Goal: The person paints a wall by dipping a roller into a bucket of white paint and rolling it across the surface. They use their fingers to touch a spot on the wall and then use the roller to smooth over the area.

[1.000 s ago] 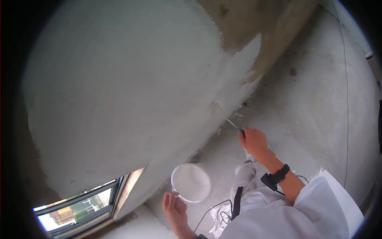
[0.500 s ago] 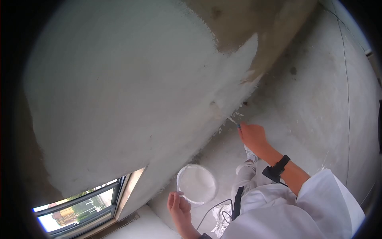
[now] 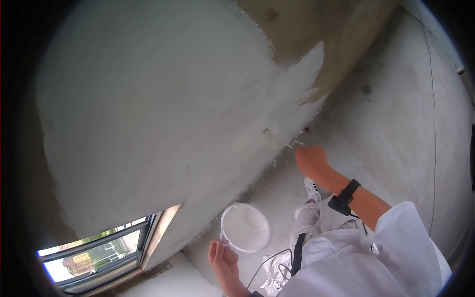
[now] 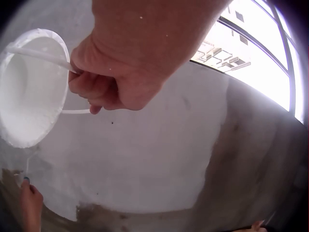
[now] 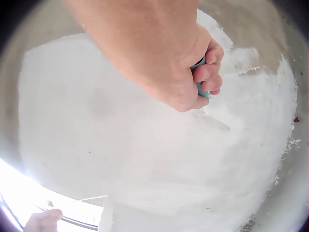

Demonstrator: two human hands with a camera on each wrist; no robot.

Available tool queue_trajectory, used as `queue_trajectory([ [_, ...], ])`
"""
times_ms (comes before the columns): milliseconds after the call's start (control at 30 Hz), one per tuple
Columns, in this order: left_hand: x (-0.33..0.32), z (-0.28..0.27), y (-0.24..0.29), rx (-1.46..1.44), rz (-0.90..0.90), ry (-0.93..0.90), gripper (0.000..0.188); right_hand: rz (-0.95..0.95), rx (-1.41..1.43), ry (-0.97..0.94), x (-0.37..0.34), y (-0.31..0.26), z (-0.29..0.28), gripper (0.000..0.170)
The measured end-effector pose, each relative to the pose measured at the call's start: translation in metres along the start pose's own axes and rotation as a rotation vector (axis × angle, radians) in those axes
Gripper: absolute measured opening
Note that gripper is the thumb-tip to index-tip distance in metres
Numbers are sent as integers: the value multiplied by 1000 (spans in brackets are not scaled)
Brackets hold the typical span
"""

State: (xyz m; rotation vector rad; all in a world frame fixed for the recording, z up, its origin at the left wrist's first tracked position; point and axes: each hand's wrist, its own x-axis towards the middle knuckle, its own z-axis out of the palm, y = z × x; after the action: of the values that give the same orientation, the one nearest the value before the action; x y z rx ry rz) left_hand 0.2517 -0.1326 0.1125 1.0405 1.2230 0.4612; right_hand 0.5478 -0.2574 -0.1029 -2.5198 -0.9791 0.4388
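The left hand [image 3: 223, 260] has its fingers curled round the handle of a white bucket [image 3: 246, 227], which hangs beside it. In the left wrist view the hand [image 4: 116, 77] grips the white handle [image 4: 43, 54], and white material coats the inside of the bucket [image 4: 34, 92]. The right hand [image 3: 312, 162] is low by the wall's bottom edge. In the right wrist view that hand [image 5: 193, 72] grips a blue-green tool handle [image 5: 203, 92], its thin blade [image 5: 212, 121] lying near the white-coated wall [image 5: 120, 121]. The blade is hidden in the head view.
A window [image 3: 99, 257] is at the lower left. The wall's white coat [image 3: 148, 114] ends at a bare brown area [image 3: 307, 24]. Crumbs [image 3: 295, 143] lie along the wall's foot. The person's shoe [image 3: 311, 189] stands on the grey floor [image 3: 386, 133], and a cable hangs by the leg.
The right hand has moved slightly up and left, and its tool has turned out of the head view's sight. The left hand and bucket have shifted a little to the right in view.
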Motion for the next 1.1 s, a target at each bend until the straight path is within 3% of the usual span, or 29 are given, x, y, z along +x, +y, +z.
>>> queue_trajectory([
  [267, -19, 5, -11, 19, -37, 17, 18, 31, 24, -50, 10, 19, 37, 11],
  [333, -22, 5, -10, 22, -25, 55, 18, 59, 24, -94, 10, 21, 42, 21],
  [433, -25, 3, -7, 13, -11, 100, 18, 298, 190, -55, -16, 25, 37, 27],
  [533, -24, 3, -9, 6, 0, 96, 18, 341, 362, 67, -35, 64, 102, 33],
  [633, -27, 10, -11, 10, 13, 93, 18, 666, 825, -401, -18, 55, 69, 36],
  [733, -33, 14, -7, 26, 9, 93, 18, 547, 1045, -367, 1, 36, 73, 38],
  [833, -34, 15, -4, 20, 12, 114, 18, 476, 982, -175, 0, 15, 91, 38],
  [933, -32, 15, -3, 27, 17, 98, 19, 306, 913, 194, -31, -12, 81, 38],
  [1033, -31, 18, -3, 50, 20, 86, 20, 317, 1014, 46, -48, -20, 28, 39],
  [1100, -29, 23, -3, 54, 21, 73, 20, 372, 1055, 21, -41, -16, 34, 38],
])
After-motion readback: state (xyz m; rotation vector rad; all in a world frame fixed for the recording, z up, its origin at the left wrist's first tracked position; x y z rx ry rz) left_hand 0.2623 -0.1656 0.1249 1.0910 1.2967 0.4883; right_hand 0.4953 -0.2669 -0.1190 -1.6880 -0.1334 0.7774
